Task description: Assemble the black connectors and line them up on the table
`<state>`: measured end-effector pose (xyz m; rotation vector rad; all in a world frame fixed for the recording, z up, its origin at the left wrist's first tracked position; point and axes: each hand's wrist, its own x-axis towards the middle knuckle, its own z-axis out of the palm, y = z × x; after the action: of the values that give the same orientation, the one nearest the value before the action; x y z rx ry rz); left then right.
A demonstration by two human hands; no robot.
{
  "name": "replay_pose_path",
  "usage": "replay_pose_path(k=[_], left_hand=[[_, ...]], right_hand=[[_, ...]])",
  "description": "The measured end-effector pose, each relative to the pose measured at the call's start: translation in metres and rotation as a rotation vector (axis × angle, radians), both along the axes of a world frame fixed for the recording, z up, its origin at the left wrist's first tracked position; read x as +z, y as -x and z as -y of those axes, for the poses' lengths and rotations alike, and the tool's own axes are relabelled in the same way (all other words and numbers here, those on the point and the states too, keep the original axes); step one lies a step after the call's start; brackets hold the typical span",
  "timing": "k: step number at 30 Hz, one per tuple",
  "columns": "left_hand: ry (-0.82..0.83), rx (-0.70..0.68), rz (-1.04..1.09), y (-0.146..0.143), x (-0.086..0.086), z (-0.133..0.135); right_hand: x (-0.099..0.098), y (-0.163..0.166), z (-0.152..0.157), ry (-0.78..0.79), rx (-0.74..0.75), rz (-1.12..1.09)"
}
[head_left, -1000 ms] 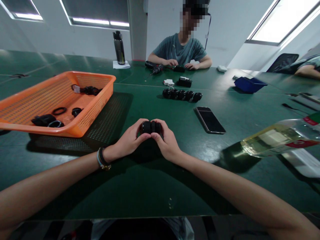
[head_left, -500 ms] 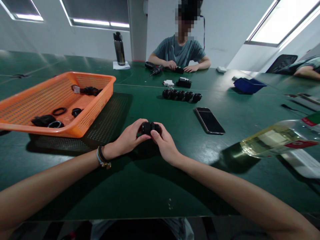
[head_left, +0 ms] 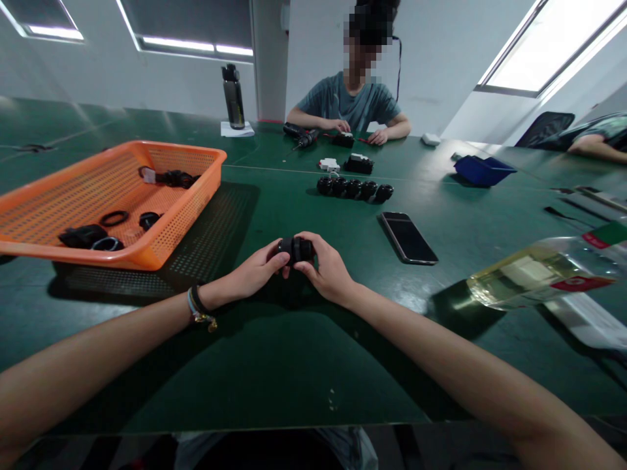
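Between my two hands is a black ribbed cylindrical fitting (head_left: 294, 250), held on its side just above the green table (head_left: 274, 372). My left hand (head_left: 262, 266) grips its left end, thumb across the front. Around the right end close the fingers and thumb of my right hand (head_left: 326, 266). Farther off, a row of several similar round black parts (head_left: 353, 188) stands on the table. To the left, an orange basket (head_left: 189, 232) contains a black ring (head_left: 114, 218), a coiled black cable (head_left: 177, 178) and other dark parts.
Right of my hands lie a phone (head_left: 408, 236) and a large bottle of yellowish liquid (head_left: 531, 274). A blue bin (head_left: 484, 171) sits farther back. Across the table, a co-worker (head_left: 350, 104) handles small parts near a power drill (head_left: 301, 136). A dark drinking bottle (head_left: 234, 98) stands behind the basket.
My left thumb has shifted up onto the front of the fitting. My right fingers now arch over its right end. Across the table, the co-worker's hands have moved slightly.
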<state>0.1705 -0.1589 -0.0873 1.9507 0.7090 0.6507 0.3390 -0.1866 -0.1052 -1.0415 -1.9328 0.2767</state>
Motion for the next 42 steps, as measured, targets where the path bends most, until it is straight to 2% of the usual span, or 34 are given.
replay_pose_path(k=[4,12,22,35,38,42], left_hand=[[0.073,-0.019,0.029,-0.001,0.000,0.001],[0.019,0.057,0.040,-0.002,0.000,0.005],[-0.151,0.109,0.004,0.001,0.006,0.014],[-0.120,0.125,0.076,-0.002,0.007,0.022],[-0.027,0.132,0.081,-0.004,0.003,0.014],[0.328,0.156,0.141,-0.012,-0.004,-0.001]], right_hand=[[0.002,0.000,0.002,0.012,0.031,0.004],[0.004,0.006,0.013,0.116,0.013,-0.089],[0.006,0.016,0.026,0.167,-0.009,-0.223],[0.009,0.029,0.039,0.256,-0.100,-0.369],[0.007,0.028,0.031,0.306,-0.129,-0.360],[0.003,0.016,0.005,0.280,-0.114,-0.193]])
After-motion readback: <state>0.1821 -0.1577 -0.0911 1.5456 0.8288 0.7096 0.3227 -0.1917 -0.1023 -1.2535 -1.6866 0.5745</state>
